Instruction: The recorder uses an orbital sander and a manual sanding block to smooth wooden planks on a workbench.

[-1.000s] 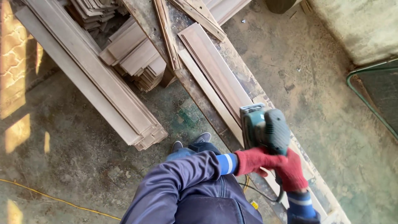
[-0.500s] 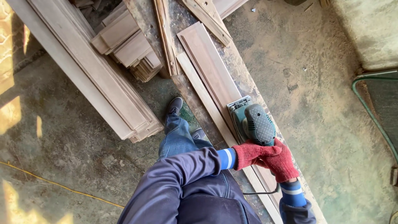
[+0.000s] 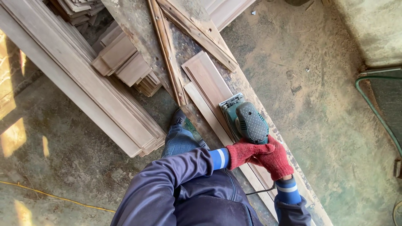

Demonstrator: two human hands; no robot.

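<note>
A green electric sander (image 3: 244, 118) rests flat on a long wooden board (image 3: 206, 79) that lies on a rough workbench (image 3: 134, 25). Both my hands wear red knit gloves and clasp the rear of the sander. My left hand (image 3: 243, 152) wraps it from the left side. My right hand (image 3: 277, 158) wraps it from the right, and the two gloves overlap behind the tool. The sander's black cord (image 3: 260, 191) runs back under my right wrist. A narrower pale strip (image 3: 209, 116) lies along the board's left edge.
Stacks of long planks (image 3: 96, 90) and shorter cut boards (image 3: 125, 62) lie on the concrete floor at left. A yellow cable (image 3: 50, 196) crosses the floor at lower left. A green hose (image 3: 377, 111) curves at right. My foot (image 3: 179, 118) stands beside the bench.
The sander has come down from the air onto the board and slid forward along it. Both gloved hands kept hold of it, and my foot stepped forward beside the bench.
</note>
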